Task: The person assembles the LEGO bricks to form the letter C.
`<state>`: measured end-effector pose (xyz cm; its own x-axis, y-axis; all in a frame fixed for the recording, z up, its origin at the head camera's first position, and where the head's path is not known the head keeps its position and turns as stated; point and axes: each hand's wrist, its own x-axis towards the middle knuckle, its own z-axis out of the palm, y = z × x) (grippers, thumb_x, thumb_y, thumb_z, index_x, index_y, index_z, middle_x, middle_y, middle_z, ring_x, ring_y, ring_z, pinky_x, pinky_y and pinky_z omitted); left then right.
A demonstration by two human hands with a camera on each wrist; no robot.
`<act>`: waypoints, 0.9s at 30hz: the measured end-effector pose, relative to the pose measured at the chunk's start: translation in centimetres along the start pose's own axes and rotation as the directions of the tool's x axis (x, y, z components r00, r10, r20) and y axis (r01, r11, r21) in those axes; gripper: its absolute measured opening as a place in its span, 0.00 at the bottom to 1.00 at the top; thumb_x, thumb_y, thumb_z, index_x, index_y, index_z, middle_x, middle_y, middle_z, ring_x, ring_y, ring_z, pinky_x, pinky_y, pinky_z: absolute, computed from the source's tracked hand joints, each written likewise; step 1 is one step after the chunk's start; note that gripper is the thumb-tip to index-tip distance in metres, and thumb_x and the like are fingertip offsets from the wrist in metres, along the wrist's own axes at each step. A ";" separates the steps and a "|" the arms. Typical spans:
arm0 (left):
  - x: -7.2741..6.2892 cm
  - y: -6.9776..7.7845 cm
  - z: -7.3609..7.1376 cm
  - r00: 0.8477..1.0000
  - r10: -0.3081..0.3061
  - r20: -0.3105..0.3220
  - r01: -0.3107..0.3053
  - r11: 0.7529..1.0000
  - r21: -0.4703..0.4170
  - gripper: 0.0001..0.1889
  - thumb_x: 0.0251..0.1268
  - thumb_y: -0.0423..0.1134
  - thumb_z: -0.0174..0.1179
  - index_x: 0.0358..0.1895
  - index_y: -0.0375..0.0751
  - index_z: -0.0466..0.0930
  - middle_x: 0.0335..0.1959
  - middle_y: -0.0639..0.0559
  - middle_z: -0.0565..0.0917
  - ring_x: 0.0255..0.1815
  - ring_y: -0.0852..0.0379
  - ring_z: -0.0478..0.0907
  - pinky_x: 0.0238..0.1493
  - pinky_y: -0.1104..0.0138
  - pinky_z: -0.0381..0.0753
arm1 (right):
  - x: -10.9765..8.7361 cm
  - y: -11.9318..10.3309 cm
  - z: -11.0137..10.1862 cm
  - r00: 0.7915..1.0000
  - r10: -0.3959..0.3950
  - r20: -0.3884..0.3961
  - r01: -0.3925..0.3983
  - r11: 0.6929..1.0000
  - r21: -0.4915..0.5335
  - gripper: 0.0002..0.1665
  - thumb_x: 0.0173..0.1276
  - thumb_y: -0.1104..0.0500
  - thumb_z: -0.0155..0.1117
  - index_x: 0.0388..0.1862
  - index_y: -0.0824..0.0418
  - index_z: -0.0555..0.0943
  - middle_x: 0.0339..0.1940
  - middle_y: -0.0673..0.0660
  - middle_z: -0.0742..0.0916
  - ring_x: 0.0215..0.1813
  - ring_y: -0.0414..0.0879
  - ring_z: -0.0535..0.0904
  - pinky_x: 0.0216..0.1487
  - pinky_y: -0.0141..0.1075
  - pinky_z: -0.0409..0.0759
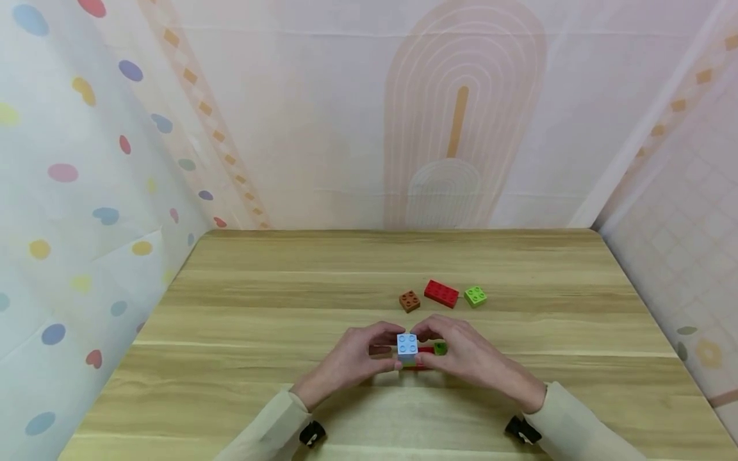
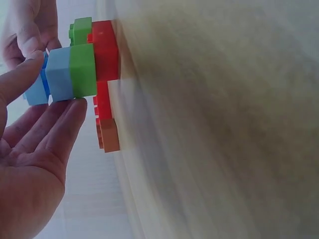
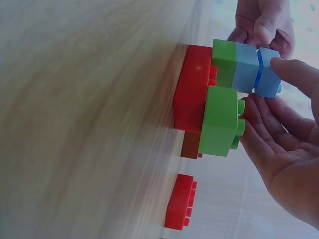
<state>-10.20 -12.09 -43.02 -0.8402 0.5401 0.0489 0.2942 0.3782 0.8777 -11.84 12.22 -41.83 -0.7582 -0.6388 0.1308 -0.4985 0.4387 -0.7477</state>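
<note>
Thumb and fingers of the left hand [image 1: 357, 355] curl in from the left around the upper light-blue brick [image 1: 407, 344], thumb to the near side and fingers to the far side. From the left wrist, the lower fingertips also reach down beside the lower light-blue brick [image 3: 245, 68]. The forearm slants in from the near left.

Next to the right stands the column itself, between the two hands and about equally close to both: upper light-blue brick, lower light-blue brick, then a green brick [image 3: 223, 64]. The key relation looks to be vertical — the upper brick lies directly over the lower one, with a narrow bright-blue gap between them, so it does not seem fully seated.

Underneath runs a red base brick [image 3: 189, 94], its long axis roughly left to right, flat on the wooden table [image 1: 259, 307]. The column rises from its left end; a second green brick [image 3: 218, 122] caps the right end, with bare red studs between.

Rightward again, the right hand [image 1: 461, 346] arches over that end and pinches the same upper brick, thumb near and fingers far — its forearm coming from the near right.

Beyond the hands, a loose row goes left to right: brown four-stud brick [image 1: 409, 301], slanted red eight-stud brick [image 1: 441, 294], lime-green four-stud brick [image 1: 475, 296].
</note>
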 end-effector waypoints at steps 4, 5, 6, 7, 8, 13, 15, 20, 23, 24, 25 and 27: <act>0.1 -0.2 0.3 1.000 0.002 0.008 -0.002 1.000 -0.011 0.24 0.62 0.33 0.69 0.61 0.36 0.75 0.56 0.43 0.82 0.54 0.52 0.82 0.52 0.68 0.81 | 0.0 0.0 -0.1 1.000 -0.019 -0.009 0.019 1.000 -0.009 0.18 0.66 0.58 0.71 0.53 0.53 0.79 0.48 0.45 0.84 0.50 0.43 0.83 0.52 0.38 0.82; 0.1 -0.2 0.3 1.000 0.002 0.008 -0.002 1.000 -0.013 0.23 0.62 0.32 0.68 0.60 0.36 0.75 0.56 0.42 0.83 0.54 0.53 0.82 0.52 0.68 0.81 | 0.0 0.0 -0.1 1.000 -0.027 -0.013 0.027 1.000 -0.011 0.18 0.66 0.58 0.71 0.53 0.53 0.79 0.48 0.46 0.84 0.50 0.43 0.83 0.52 0.38 0.82; 0.1 -0.2 0.4 1.000 0.002 0.008 -0.002 1.000 -0.015 0.23 0.62 0.32 0.68 0.60 0.36 0.75 0.55 0.42 0.83 0.54 0.52 0.82 0.52 0.69 0.81 | -0.1 0.0 -0.1 0.999 -0.034 -0.016 0.034 0.999 -0.014 0.18 0.66 0.58 0.71 0.53 0.53 0.80 0.49 0.45 0.84 0.50 0.43 0.83 0.52 0.38 0.82; 0.1 -0.3 0.4 1.000 0.001 0.007 -0.001 1.000 -0.013 0.23 0.62 0.31 0.68 0.60 0.36 0.75 0.55 0.41 0.83 0.54 0.53 0.82 0.52 0.69 0.81 | -0.1 -0.1 -0.1 0.999 -0.043 -0.019 0.043 0.999 -0.015 0.18 0.66 0.59 0.71 0.53 0.53 0.80 0.49 0.45 0.84 0.50 0.43 0.83 0.52 0.39 0.82; 0.1 -0.3 0.5 1.000 -0.003 0.006 0.003 1.000 -0.012 0.22 0.62 0.30 0.67 0.60 0.36 0.76 0.55 0.41 0.83 0.54 0.53 0.82 0.52 0.70 0.80 | -0.1 -0.1 -0.1 0.998 -0.052 -0.022 0.052 0.998 -0.020 0.18 0.65 0.59 0.71 0.53 0.52 0.80 0.49 0.45 0.84 0.50 0.43 0.83 0.52 0.39 0.82; 0.2 -0.1 0.6 1.000 0.004 0.004 -0.004 1.000 0.021 0.20 0.64 0.28 0.65 0.59 0.36 0.76 0.55 0.42 0.83 0.54 0.55 0.82 0.51 0.72 0.80 | -0.1 -0.1 0.0 0.997 -0.070 -0.028 0.070 0.997 -0.032 0.17 0.65 0.59 0.72 0.52 0.51 0.80 0.48 0.44 0.84 0.51 0.45 0.83 0.52 0.43 0.83; 0.4 -0.1 0.6 1.000 0.013 0.007 -0.013 0.999 0.031 0.21 0.65 0.28 0.65 0.60 0.37 0.76 0.55 0.42 0.83 0.55 0.55 0.81 0.52 0.72 0.80 | -0.1 0.0 -0.1 0.997 -0.066 -0.027 0.065 0.997 -0.033 0.17 0.65 0.59 0.72 0.52 0.52 0.80 0.48 0.44 0.84 0.51 0.46 0.83 0.52 0.45 0.83; 0.8 -0.1 0.6 0.999 0.032 0.017 -0.033 0.998 0.055 0.21 0.66 0.29 0.64 0.61 0.37 0.74 0.57 0.42 0.82 0.56 0.55 0.81 0.53 0.71 0.79 | -0.2 0.1 -0.1 0.996 -0.080 -0.036 0.078 0.995 -0.067 0.19 0.65 0.60 0.72 0.53 0.54 0.79 0.49 0.46 0.84 0.51 0.46 0.83 0.51 0.46 0.83; 0.9 -0.3 0.6 0.999 0.031 0.021 -0.032 0.997 0.066 0.20 0.67 0.30 0.64 0.61 0.38 0.74 0.58 0.42 0.81 0.57 0.54 0.80 0.54 0.70 0.79 | -0.3 0.1 -0.1 0.993 -0.108 -0.043 0.103 0.989 -0.103 0.20 0.64 0.61 0.72 0.54 0.54 0.79 0.49 0.47 0.84 0.50 0.46 0.83 0.50 0.46 0.83; 0.9 -0.3 0.6 0.999 0.027 0.023 -0.029 0.997 0.066 0.20 0.67 0.31 0.64 0.61 0.38 0.74 0.58 0.42 0.81 0.57 0.53 0.80 0.54 0.70 0.79 | -0.3 0.1 -0.1 0.992 -0.115 -0.044 0.110 0.988 -0.113 0.20 0.64 0.61 0.72 0.54 0.54 0.79 0.49 0.47 0.84 0.50 0.46 0.82 0.50 0.46 0.83; 0.9 -0.4 0.6 0.999 0.021 0.024 -0.023 0.997 0.070 0.20 0.67 0.32 0.64 0.61 0.38 0.75 0.58 0.42 0.81 0.57 0.53 0.80 0.55 0.69 0.79 | -0.3 0.1 -0.1 0.992 -0.120 -0.046 0.114 0.986 -0.118 0.19 0.64 0.61 0.72 0.54 0.54 0.80 0.49 0.47 0.84 0.50 0.46 0.82 0.50 0.46 0.83; 0.9 -0.5 0.6 1.000 -0.005 0.030 0.003 0.998 0.068 0.20 0.67 0.32 0.65 0.60 0.38 0.75 0.57 0.43 0.82 0.57 0.53 0.80 0.55 0.68 0.79 | -0.3 0.1 -0.1 0.991 -0.124 -0.049 0.117 0.986 -0.122 0.19 0.64 0.61 0.73 0.52 0.54 0.80 0.48 0.46 0.84 0.50 0.46 0.83 0.49 0.46 0.83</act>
<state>-10.89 -11.35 -43.72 -0.8275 0.5606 0.0302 0.3219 0.4298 0.8436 -11.68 12.51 -41.92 -0.7104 -0.6564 0.2539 -0.6311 0.4345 -0.6426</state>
